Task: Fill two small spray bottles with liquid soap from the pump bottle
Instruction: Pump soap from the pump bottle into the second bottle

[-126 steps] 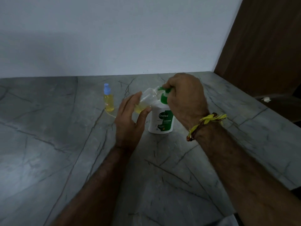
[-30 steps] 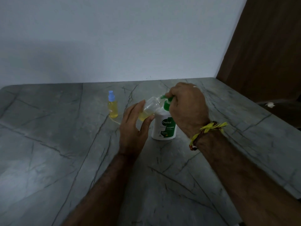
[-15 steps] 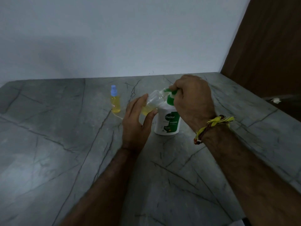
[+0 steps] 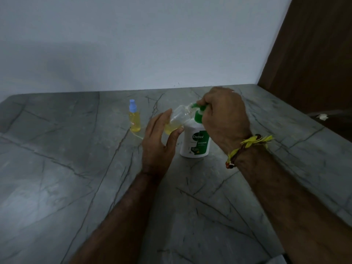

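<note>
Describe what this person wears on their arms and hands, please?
Both forearms are bare, with no sleeves or gloves. The right hand has a knotted yellow thread wristband with frayed ends and dark strands at its wrist. The left hand wears nothing visible.

Just the one camera, strapped to my head, looking forward and down at the grey table (image 4: 76, 187) from close up. The wall (image 4: 133, 44) fills the top.

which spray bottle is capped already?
The small spray bottle standing alone on the table, left of the hands: it wears a blue spray top. The other bottle, tilted in the left hand at the pump spout, has none.
</note>
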